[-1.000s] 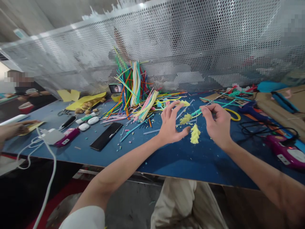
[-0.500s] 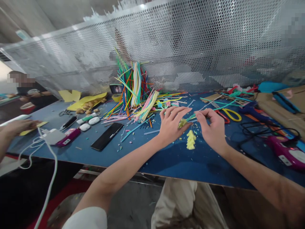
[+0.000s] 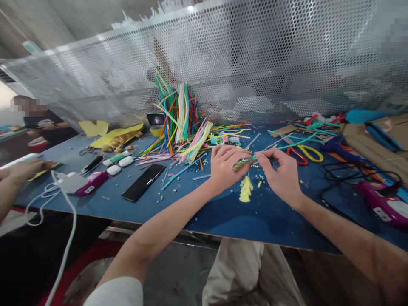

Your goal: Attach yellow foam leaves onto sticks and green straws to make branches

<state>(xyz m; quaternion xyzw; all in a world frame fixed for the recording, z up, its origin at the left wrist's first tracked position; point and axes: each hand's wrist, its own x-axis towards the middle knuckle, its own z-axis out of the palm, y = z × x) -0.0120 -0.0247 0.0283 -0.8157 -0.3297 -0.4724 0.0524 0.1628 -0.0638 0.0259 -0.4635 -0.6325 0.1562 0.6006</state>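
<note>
My left hand curls its fingers round a green pipe-cleaner stem, with a yellow-green fuzzy tuft at one end. Thumb and forefinger of my right hand pinch the same stem at its other end, close to my left fingertips. Below the hands hangs a fluffy yellow piece shaped like a small layered tassel; how it joins the stem is hidden. A thin pale strand runs from the right fingertips toward the back. Scissors with red and yellow handles lie behind my right hand.
Pipe cleaners in many colours stand bundled before the perforated metal screen. A black phone, a white cable and purple devices lie on the blue table. Another person's hand is at the left edge.
My hands have drawn closer together, the left fingers closing in and the right hand shifting slightly left. The yellow fluffy piece has moved left. The other person's hand has shifted a little.
</note>
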